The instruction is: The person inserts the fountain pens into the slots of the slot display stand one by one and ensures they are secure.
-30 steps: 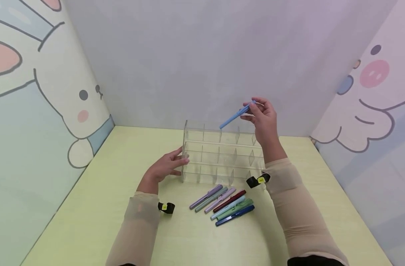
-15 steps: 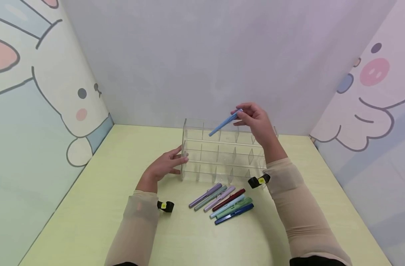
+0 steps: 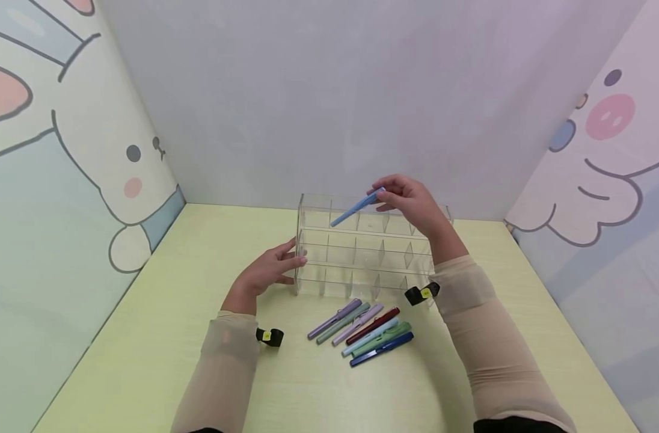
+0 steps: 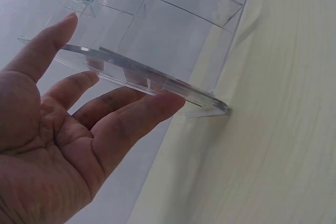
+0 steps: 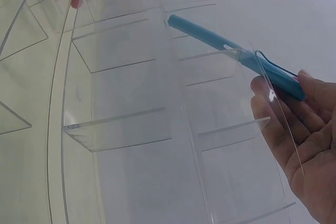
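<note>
Over the left part of the top row of a clear plastic rack (image 3: pixel 368 257), which has three tiers of divided compartments, a slim, bright-blue pen (image 3: pixel 355 209) slants with its lower end toward the left; whether it touches the rack, I can't tell. The person's right hand (image 3: pixel 415 203) pinches it near the clip end, between thumb and fingers. Over at the rack's left end, the left hand (image 3: pixel 266 273) is spread, loosely bent fingers touching the end panel, thumb at its front edge.

Just in front of the rack, seven pens lie slanting side by side: a purple pen (image 3: pixel 335 319), a grey-green pen (image 3: pixel 343 323), a lilac pen (image 3: pixel 358 325), a dark-red pen (image 3: pixel 373 326), a pale-blue pen (image 3: pixel 362 343), a green pen (image 3: pixel 382 340) and a glossy dark-blue pen (image 3: pixel 382 349). They and the rack rest on a pale-yellow tabletop (image 3: pixel 199 264). Both forearms wear beige sleeves (image 3: pixel 223 367), each with a small black device (image 3: pixel 269 338) at the wrist. Behind rises a plain grey wall (image 3: pixel 329 108); a white cartoon rabbit (image 3: pixel 118 120) decorates the left wall.
</note>
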`<state>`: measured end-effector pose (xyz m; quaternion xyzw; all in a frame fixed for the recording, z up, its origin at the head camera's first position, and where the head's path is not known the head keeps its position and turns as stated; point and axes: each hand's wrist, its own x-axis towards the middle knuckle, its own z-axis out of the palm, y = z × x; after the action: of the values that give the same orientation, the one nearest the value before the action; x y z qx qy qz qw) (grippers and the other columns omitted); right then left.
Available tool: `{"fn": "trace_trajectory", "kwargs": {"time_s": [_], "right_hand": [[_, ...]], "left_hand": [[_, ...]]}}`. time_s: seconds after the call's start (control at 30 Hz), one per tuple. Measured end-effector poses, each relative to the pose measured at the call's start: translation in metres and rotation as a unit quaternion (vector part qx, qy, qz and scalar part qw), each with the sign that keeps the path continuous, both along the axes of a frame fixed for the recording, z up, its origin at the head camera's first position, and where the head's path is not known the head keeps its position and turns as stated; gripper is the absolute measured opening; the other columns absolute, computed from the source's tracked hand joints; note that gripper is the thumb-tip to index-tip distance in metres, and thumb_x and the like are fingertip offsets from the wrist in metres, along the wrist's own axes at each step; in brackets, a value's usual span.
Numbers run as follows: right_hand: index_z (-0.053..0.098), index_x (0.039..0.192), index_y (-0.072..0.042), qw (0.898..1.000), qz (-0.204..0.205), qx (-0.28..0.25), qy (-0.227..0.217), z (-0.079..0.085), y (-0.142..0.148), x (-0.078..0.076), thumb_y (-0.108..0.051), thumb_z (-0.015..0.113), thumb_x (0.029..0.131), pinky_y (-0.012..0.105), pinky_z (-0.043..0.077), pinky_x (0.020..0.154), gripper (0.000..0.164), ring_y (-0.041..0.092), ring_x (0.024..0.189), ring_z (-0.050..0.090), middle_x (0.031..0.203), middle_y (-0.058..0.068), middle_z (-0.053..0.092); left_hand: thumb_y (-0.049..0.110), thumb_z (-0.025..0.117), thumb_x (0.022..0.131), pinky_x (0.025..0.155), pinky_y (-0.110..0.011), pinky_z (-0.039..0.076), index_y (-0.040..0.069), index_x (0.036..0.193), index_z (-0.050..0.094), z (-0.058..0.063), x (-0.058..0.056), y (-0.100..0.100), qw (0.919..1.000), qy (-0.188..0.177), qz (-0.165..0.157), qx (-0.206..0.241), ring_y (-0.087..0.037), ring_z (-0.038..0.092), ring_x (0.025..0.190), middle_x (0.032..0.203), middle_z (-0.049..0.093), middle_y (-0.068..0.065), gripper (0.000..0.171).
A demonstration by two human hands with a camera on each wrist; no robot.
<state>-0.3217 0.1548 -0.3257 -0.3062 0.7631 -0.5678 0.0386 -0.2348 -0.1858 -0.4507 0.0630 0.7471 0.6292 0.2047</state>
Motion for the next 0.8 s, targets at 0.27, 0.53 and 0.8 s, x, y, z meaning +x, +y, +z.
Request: {"fn": "trace_trajectory", "kwargs": {"time_s": [0.27,0.53,0.8], "right_hand": [[0.063,0.122,-0.005,1.000,0.003,0.015,0.003,0.0006,-0.0003,0.0008,-0.023,0.061,0.099,0.035,0.058,0.087,0.030,0.020,0.099,0.069,0.119,0.015,0.064],[0.057,0.131,-0.006,1.000,0.004,0.011,0.008,0.0021,0.0003,0.0000,-0.028,0.058,0.100,0.038,0.057,0.090,0.038,0.021,0.112,0.063,0.124,0.011,0.062],[0.047,0.139,-0.002,0.996,-0.013,-0.073,0.052,0.0019,0.0044,0.0008,-0.024,0.052,0.103,0.031,0.055,0.093,0.042,0.031,0.125,0.055,0.134,0.013,0.057]], "left_hand": [[0.045,0.068,0.091,0.095,-0.047,0.054,0.029,0.158,0.015,-0.0012,-0.0003,-0.0003,1.0000,-0.003,0.003,0.005,-0.032,0.044,0.137,0.155,0.037,-0.013,0.088],[0.046,0.068,0.090,0.095,-0.046,0.054,0.029,0.158,0.014,-0.0013,-0.0015,0.0008,1.0000,0.000,0.000,0.002,-0.032,0.043,0.138,0.156,0.035,-0.013,0.089],[0.047,0.066,0.092,0.096,-0.046,0.054,0.032,0.158,0.015,-0.0027,-0.0009,-0.0001,1.0000,-0.001,0.000,-0.008,-0.031,0.043,0.139,0.158,0.032,-0.011,0.085]]}}
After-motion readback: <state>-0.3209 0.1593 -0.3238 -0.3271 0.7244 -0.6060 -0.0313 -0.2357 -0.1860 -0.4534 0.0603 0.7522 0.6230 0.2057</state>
